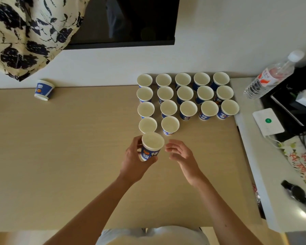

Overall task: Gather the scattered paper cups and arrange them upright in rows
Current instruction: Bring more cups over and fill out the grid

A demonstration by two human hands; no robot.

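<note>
Several blue-and-white paper cups stand upright in rows at the back right of the tan table. My left hand grips one more upright cup just in front of the nearest row, slightly above the table. My right hand hovers beside that cup on its right, fingers relaxed and holding nothing. A single cup sits upside down far off at the table's back left, by the wall.
A water bottle lies tilted on the white side counter at right, with a white device, cables and a dark object. A patterned cloth hangs at upper left. A dark screen is mounted on the wall.
</note>
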